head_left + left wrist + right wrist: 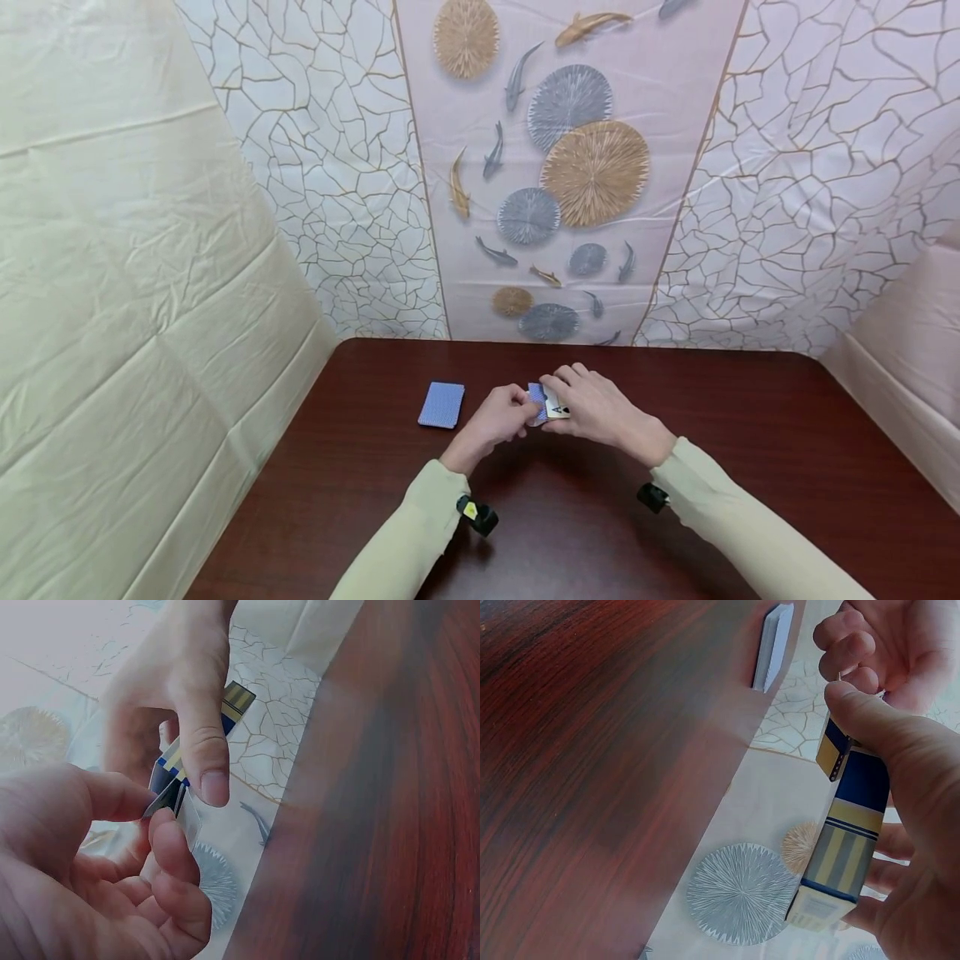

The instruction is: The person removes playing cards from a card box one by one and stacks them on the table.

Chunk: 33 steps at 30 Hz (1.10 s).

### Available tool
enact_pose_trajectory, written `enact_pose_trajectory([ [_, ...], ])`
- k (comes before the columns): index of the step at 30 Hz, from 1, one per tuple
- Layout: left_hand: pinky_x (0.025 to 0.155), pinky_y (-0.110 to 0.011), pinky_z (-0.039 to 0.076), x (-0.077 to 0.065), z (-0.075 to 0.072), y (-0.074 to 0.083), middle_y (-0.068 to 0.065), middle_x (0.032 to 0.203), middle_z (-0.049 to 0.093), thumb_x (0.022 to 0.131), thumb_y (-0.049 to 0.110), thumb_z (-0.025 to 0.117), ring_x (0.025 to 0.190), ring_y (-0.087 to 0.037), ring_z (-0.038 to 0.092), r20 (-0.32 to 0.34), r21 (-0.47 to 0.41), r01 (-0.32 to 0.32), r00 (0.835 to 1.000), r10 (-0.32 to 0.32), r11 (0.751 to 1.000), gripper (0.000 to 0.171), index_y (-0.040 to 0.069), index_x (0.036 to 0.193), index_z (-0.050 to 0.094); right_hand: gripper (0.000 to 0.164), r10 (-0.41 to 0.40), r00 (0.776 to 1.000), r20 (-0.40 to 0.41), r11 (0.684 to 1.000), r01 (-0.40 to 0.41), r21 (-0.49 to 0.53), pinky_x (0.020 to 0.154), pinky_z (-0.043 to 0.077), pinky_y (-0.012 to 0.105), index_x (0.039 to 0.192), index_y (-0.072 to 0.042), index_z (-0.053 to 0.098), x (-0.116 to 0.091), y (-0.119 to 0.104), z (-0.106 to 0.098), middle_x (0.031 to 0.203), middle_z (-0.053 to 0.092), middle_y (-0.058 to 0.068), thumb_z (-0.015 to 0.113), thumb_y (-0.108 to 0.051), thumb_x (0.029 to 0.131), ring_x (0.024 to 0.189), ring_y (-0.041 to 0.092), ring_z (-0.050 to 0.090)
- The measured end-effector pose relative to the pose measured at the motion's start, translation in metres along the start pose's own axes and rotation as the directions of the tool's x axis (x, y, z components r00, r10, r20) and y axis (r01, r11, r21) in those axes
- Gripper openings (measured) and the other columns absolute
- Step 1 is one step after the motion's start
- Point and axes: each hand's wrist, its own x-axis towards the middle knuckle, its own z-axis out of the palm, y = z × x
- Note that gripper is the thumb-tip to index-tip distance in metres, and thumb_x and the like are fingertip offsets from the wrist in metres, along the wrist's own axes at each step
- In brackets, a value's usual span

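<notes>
My right hand [596, 407] grips a playing-card box [847, 836], blue with gold and grey stripes along its narrow side. In the head view a white face of the box with a black letter A [556, 409] shows beside the fingers. My left hand [495, 417] is at the other end of the box, its thumb and a fingertip pinching the flap [166, 796] there. The box is held up over the far part of the table, tilted. A deck of blue-backed cards [442, 405] lies squared up to the left of my left hand.
The dark red-brown wooden table [570, 517] ends just beyond my hands. Behind it hangs a patterned cloth [525, 275] with fish and round leaf shapes. A pale cloth [150, 333] hangs along the left side.
</notes>
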Motion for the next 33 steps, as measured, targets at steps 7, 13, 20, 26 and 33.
enact_pose_trajectory([
  [7, 0.047, -0.025, 0.039, -0.003, -0.003, 0.000, -0.009, 0.078, 0.064, 0.093, 0.021, 0.064, 0.059, -0.016, 0.055, -0.013, -0.042, 0.005, 1.000, -0.006, 0.999, 0.013, 0.010, 0.089, 0.058, 0.072, 0.015, 1.000, 0.016, 1.000, -0.015, -0.006, 0.076, 0.052, 0.039, 0.129, -0.009, 0.059, 0.000, 0.000, 0.000, 0.112, 0.061, 0.008, 0.080, -0.052, 0.075, 0.099, 0.025, 0.055],
  [13, 0.049, -0.025, 0.041, -0.003, -0.006, 0.000, -0.003, 0.076, 0.062, 0.093, 0.020, 0.063, 0.059, -0.014, 0.056, -0.026, -0.071, 0.003, 1.000, -0.004, 0.997, 0.012, 0.010, 0.089, 0.059, 0.071, 0.012, 1.000, 0.000, 1.000, -0.012, 0.000, 0.076, 0.051, 0.039, 0.128, -0.009, 0.059, 0.000, 0.001, -0.001, 0.111, 0.061, 0.008, 0.081, -0.051, 0.075, 0.098, 0.025, 0.055],
  [20, 0.051, -0.026, 0.041, -0.004, -0.012, -0.002, -0.003, 0.077, 0.062, 0.093, 0.020, 0.062, 0.059, -0.014, 0.055, -0.024, -0.089, 0.003, 1.000, -0.005, 0.996, 0.012, 0.009, 0.089, 0.060, 0.071, 0.009, 1.000, 0.000, 1.000, -0.009, 0.009, 0.075, 0.051, 0.039, 0.128, -0.008, 0.060, 0.001, 0.001, -0.001, 0.111, 0.062, 0.008, 0.080, -0.051, 0.076, 0.098, 0.024, 0.054],
  [26, 0.051, -0.026, 0.042, -0.005, -0.016, -0.002, -0.002, 0.077, 0.062, 0.092, 0.020, 0.062, 0.058, -0.013, 0.055, -0.038, -0.098, 0.002, 0.999, -0.006, 0.995, 0.010, 0.010, 0.089, 0.060, 0.070, 0.012, 1.000, 0.000, 1.000, -0.012, 0.004, 0.076, 0.051, 0.039, 0.128, -0.008, 0.059, 0.001, 0.002, -0.001, 0.111, 0.062, 0.008, 0.080, -0.051, 0.076, 0.099, 0.025, 0.055],
  [33, 0.050, -0.024, 0.042, -0.003, -0.018, -0.005, -0.002, 0.077, 0.063, 0.093, 0.020, 0.061, 0.059, -0.013, 0.056, -0.056, -0.100, -0.019, 0.998, 0.013, 0.995, 0.010, 0.010, 0.093, 0.060, 0.071, 0.010, 1.000, -0.008, 1.000, -0.010, -0.005, 0.076, 0.051, 0.039, 0.128, -0.008, 0.059, 0.000, 0.003, -0.002, 0.111, 0.062, 0.008, 0.080, -0.051, 0.076, 0.100, 0.026, 0.055],
])
